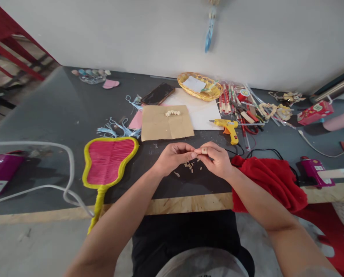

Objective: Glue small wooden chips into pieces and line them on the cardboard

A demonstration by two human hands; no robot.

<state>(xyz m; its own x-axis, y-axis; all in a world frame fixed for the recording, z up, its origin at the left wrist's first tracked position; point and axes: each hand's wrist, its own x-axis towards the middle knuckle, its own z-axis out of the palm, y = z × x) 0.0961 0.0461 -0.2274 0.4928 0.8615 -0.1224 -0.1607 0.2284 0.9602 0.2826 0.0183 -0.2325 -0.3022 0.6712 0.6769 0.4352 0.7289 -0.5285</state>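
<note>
My left hand (pixel 174 157) and my right hand (pixel 216 158) meet fingertip to fingertip above the dark tabletop. Both are closed in a pinch, and whatever lies between the fingertips is too small and covered to make out. A pale band shows on a finger of my right hand. Just below the fingers lie several small beige pieces (pixel 189 166), scattered on the table. Beyond my hands, a brown sheet of paper (pixel 163 129) carries a short curved row of cream-coloured pieces (pixel 172 113). A yellow glue gun (pixel 229 127) rests on its side past my right hand.
A pink and yellow fan (pixel 110 161) lies left, beside blue tassels (pixel 117 127). Behind are a phone (pixel 158 94) and a wicker basket (pixel 199 95). A red cloth (pixel 264 179) hangs over the front edge near my right forearm. White cable (pixel 70 165) loops at left.
</note>
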